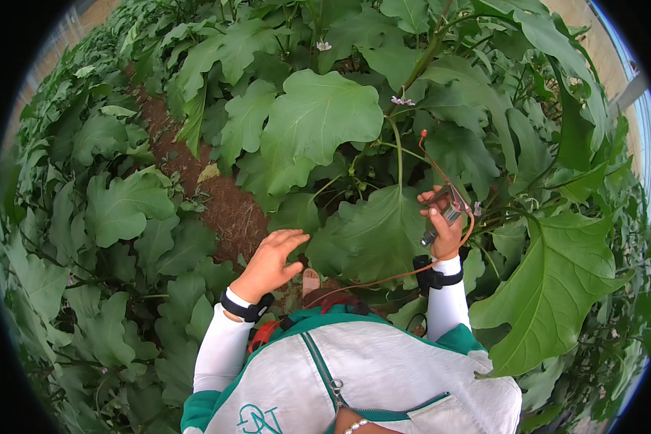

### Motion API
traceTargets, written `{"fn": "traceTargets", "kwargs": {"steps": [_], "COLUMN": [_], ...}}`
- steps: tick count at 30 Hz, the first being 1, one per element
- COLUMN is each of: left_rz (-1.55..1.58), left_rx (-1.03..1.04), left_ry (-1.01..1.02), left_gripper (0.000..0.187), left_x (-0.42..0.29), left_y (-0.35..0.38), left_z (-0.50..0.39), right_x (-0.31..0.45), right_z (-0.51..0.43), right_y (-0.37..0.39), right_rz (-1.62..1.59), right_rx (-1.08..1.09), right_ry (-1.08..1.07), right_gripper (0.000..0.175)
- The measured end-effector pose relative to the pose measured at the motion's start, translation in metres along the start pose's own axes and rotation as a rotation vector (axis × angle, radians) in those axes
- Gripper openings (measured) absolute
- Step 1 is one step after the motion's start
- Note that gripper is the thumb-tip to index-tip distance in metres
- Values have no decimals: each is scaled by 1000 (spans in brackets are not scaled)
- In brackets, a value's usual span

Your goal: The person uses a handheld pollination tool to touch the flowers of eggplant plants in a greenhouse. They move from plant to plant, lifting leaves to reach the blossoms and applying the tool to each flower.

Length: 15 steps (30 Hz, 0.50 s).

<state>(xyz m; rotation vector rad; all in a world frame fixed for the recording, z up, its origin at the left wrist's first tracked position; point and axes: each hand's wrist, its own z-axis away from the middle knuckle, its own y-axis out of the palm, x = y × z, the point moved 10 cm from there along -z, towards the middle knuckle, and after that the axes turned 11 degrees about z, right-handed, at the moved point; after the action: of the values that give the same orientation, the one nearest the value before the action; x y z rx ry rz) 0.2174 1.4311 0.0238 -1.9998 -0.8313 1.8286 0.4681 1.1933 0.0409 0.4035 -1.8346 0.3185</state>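
My right hand [444, 225] is closed around a small handheld sprayer [451, 210] with a thin, bent wand that ends in an orange-red tip [423, 133]. An orange-brown hose [393, 278] runs from it past my wrist towards my waist. My left hand [273, 261] holds nothing; its fingers are apart, over the leaves left of the sprayer. Between and beyond both hands spread broad eggplant leaves [377, 230]. A pale purple flower [402, 101] is on a stem above the wand, and another flower [477, 208] lies just right of my right hand.
Dense eggplant plants [125, 206] stand on both sides. A strip of reddish-brown soil [225, 209] runs between them up to the left. One large leaf [548, 287] reaches close to my right arm. A sandal-clad foot [311, 282] shows below. Pale walling and a metal post stand at the far right.
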Motion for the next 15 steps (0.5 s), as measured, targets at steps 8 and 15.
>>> {"fn": "traceTargets", "kwargs": {"steps": [8, 15], "left_rz": [40, 179], "left_rx": [-18, -206], "left_ry": [287, 305], "left_gripper": [90, 95], "left_x": [-33, -34], "left_y": [-59, -99], "left_z": [-53, -92], "right_x": [-12, -63], "right_z": [-161, -291], "right_y": [-48, -81], "right_rz": [181, 283], "right_rx": [-208, -176], "right_ry": [2, 47], "right_gripper": [42, 39]}}
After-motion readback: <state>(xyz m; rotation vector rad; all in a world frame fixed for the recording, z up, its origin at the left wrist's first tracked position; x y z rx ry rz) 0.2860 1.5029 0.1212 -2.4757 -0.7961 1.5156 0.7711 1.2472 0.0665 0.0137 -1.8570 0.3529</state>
